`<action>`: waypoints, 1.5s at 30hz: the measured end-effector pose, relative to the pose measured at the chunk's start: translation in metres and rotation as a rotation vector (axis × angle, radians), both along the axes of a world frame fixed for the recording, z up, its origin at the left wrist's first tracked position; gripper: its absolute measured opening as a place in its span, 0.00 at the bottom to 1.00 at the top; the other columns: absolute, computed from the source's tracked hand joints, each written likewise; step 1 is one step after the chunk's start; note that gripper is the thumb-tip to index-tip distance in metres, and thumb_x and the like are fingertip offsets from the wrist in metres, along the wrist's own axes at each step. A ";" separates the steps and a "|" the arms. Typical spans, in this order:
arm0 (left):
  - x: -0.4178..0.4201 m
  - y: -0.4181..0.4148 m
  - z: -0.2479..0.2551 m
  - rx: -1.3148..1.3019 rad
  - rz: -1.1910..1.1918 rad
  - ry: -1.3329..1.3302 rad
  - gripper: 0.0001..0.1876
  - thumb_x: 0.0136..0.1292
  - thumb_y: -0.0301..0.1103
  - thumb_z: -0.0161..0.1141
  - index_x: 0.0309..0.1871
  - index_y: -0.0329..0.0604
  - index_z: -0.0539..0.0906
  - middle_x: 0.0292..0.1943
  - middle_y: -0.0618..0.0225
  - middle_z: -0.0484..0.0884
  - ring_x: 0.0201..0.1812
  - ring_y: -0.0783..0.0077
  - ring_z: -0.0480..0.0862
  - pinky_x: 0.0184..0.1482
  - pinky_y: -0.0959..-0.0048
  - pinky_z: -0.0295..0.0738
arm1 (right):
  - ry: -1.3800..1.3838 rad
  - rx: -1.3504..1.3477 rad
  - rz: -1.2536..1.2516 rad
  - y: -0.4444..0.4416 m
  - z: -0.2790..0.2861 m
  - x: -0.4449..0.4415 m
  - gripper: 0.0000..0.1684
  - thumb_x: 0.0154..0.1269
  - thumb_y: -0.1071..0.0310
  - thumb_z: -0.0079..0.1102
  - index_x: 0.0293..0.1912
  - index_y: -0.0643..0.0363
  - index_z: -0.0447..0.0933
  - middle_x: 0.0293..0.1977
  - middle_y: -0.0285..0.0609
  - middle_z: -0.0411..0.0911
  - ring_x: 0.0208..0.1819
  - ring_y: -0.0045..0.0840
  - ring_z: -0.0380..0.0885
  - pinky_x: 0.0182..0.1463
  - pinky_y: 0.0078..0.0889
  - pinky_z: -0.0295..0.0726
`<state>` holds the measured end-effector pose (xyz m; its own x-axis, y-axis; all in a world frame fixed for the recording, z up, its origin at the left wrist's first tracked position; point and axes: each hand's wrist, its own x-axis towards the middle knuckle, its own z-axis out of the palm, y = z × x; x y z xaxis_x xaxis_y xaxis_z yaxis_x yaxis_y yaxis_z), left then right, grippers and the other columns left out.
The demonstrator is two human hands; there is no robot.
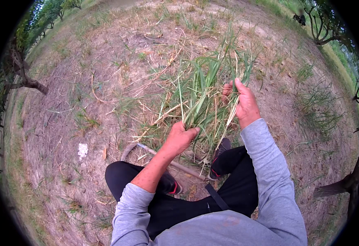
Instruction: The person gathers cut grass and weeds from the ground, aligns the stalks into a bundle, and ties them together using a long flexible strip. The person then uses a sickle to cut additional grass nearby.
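My left hand point(181, 136) is closed around the lower ends of a bunch of long green grass point(202, 83), whose blades fan upward and away from me. To the right, my right hand point(244, 103) grips a few pale grass stalks point(232, 113) between thumb and fingers, its fingertips partly hidden by blades. More cut grass and dry straw lie loosely beneath both hands. Below my left forearm, a sickle point(187, 169) rests on the ground between my feet, its wooden handle slanting down to the right and its curved blade by my left knee.
My shoes point(222, 147) stand on either side of the sickle handle. A white scrap point(82, 150) lies on the dry soil at left. Low branches reach in from a tree point(29, 80) at left and a trunk point(342, 184) at right. Someone in dark clothing point(300, 19) is far off, upper right.
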<state>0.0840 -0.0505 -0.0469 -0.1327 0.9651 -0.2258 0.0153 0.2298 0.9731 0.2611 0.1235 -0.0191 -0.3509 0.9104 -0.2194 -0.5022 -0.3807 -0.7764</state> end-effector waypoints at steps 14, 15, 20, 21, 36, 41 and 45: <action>-0.076 0.003 0.014 0.091 0.332 0.246 0.03 0.60 0.27 0.60 0.33 0.39 0.80 0.20 0.77 0.73 0.23 0.82 0.70 0.26 0.76 0.64 | 0.178 0.105 -0.318 0.062 -0.005 0.066 0.13 0.74 0.59 0.52 0.38 0.59 0.71 0.33 0.47 0.79 0.31 0.35 0.79 0.33 0.45 0.80; -0.079 0.002 0.017 0.113 0.383 0.224 0.04 0.60 0.28 0.60 0.31 0.39 0.79 0.20 0.76 0.74 0.23 0.82 0.70 0.26 0.75 0.64 | 0.186 0.110 -0.324 0.062 -0.005 0.067 0.13 0.74 0.59 0.52 0.38 0.59 0.71 0.33 0.47 0.79 0.31 0.35 0.79 0.33 0.45 0.80; -0.109 0.001 0.007 0.093 0.558 0.191 0.05 0.60 0.27 0.60 0.29 0.39 0.77 0.19 0.74 0.74 0.19 0.82 0.69 0.23 0.76 0.62 | 0.184 0.116 -0.383 0.065 -0.002 0.071 0.12 0.74 0.59 0.51 0.38 0.59 0.71 0.32 0.47 0.79 0.31 0.36 0.80 0.33 0.46 0.81; -0.114 0.001 0.008 0.133 0.613 0.099 0.05 0.60 0.27 0.59 0.29 0.39 0.77 0.19 0.74 0.74 0.18 0.82 0.68 0.21 0.77 0.61 | 0.172 0.134 -0.383 0.065 -0.002 0.073 0.13 0.74 0.59 0.51 0.38 0.59 0.71 0.32 0.47 0.79 0.31 0.36 0.80 0.33 0.46 0.81; -0.129 0.003 -0.002 0.240 0.806 -0.688 0.06 0.69 0.33 0.57 0.36 0.43 0.74 0.22 0.69 0.76 0.14 0.79 0.68 0.15 0.77 0.58 | 0.263 0.102 -0.292 0.066 -0.006 0.078 0.12 0.74 0.58 0.51 0.38 0.56 0.70 0.32 0.45 0.80 0.32 0.34 0.81 0.35 0.45 0.81; -0.064 0.007 0.002 0.185 0.579 -0.603 0.07 0.66 0.32 0.61 0.37 0.42 0.74 0.22 0.69 0.76 0.14 0.79 0.70 0.15 0.80 0.61 | 0.250 0.095 -0.289 0.052 0.000 0.059 0.12 0.74 0.59 0.52 0.38 0.57 0.70 0.32 0.45 0.80 0.32 0.33 0.80 0.35 0.43 0.81; -0.027 0.006 0.003 0.071 0.425 -0.450 0.05 0.63 0.29 0.63 0.36 0.42 0.77 0.22 0.74 0.75 0.18 0.82 0.71 0.16 0.81 0.61 | 0.271 0.088 -0.298 0.052 -0.001 0.060 0.12 0.73 0.59 0.53 0.39 0.58 0.70 0.32 0.46 0.79 0.32 0.34 0.80 0.36 0.45 0.81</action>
